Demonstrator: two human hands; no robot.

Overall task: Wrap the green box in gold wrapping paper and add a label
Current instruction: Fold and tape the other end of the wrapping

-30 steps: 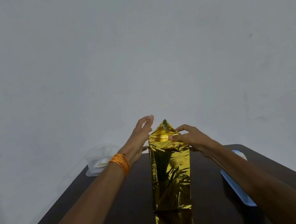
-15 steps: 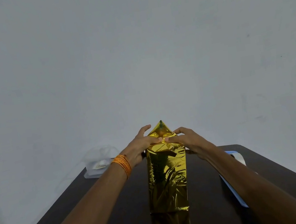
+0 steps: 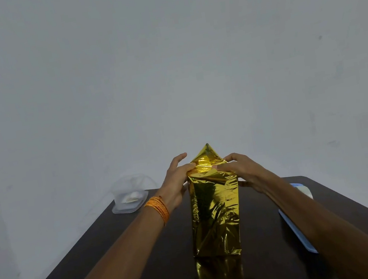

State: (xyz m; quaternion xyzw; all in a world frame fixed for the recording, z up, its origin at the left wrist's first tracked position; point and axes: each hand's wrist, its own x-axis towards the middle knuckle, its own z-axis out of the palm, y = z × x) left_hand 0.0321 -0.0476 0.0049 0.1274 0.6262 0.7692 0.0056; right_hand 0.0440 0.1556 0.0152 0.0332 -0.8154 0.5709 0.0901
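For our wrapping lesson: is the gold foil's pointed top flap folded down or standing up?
Standing up: the pointed gold foil flap rises above the tall gold-wrapped box, the left hand and right hand pressing lower folds.

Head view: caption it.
Left hand and right hand press top folds of a tall gold foil-wrapped box on a dark table.

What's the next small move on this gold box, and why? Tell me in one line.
Probably fold the upright pointed flap down toward you over the top. The left hand and right hand already press in from both sides at the top end of the wrapped box, and that flap looks like the only piece standing loose.
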